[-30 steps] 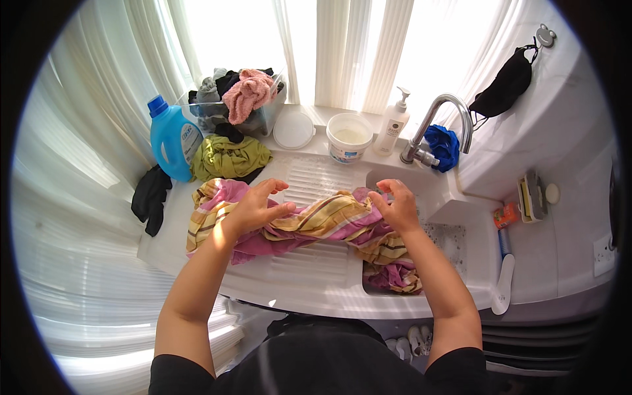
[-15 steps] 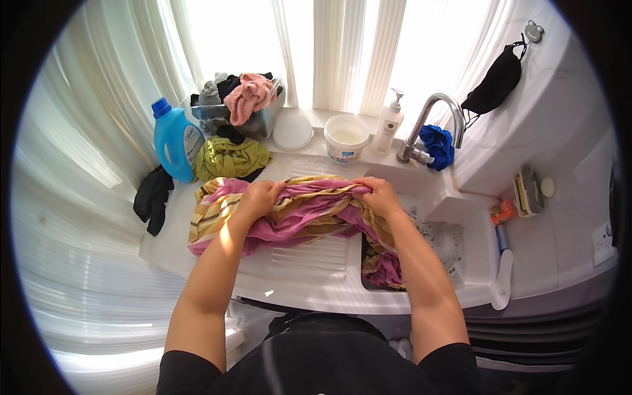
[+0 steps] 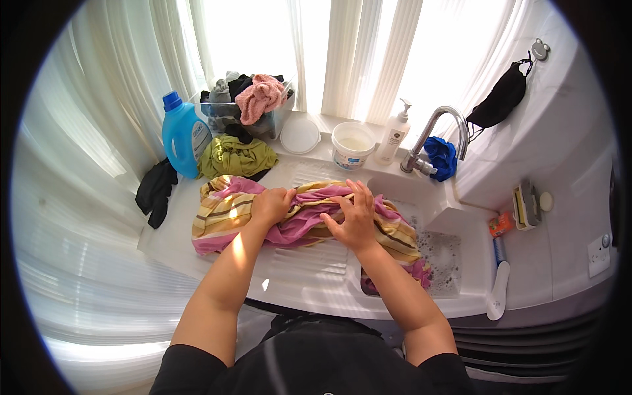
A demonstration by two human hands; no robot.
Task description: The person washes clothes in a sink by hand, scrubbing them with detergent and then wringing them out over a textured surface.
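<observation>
A pink and yellow striped cloth (image 3: 224, 227) lies bunched across the ribbed washboard (image 3: 309, 262). Its right end hangs over into the sink basin (image 3: 454, 247), where soapy water shows. My left hand (image 3: 271, 207) is closed on the middle of the cloth, fingers curled into the folds. Right of it, my right hand (image 3: 354, 217) rests over the cloth with thumb and fingers spread apart. The cloth's lower end, down in the basin, is partly hidden by my right forearm.
Behind stand a blue detergent bottle (image 3: 181, 138), a green garment (image 3: 237, 157), a clear bin (image 3: 271, 124) of clothes, a white tub (image 3: 351, 146), a pump bottle (image 3: 393, 135) and a faucet (image 3: 454, 115). A white-handled brush (image 3: 499, 293) lies at the right edge.
My right hand has let go of the cloth, moved left toward my left hand and spread its fingers. My left hand has shifted slightly right along the cloth.
</observation>
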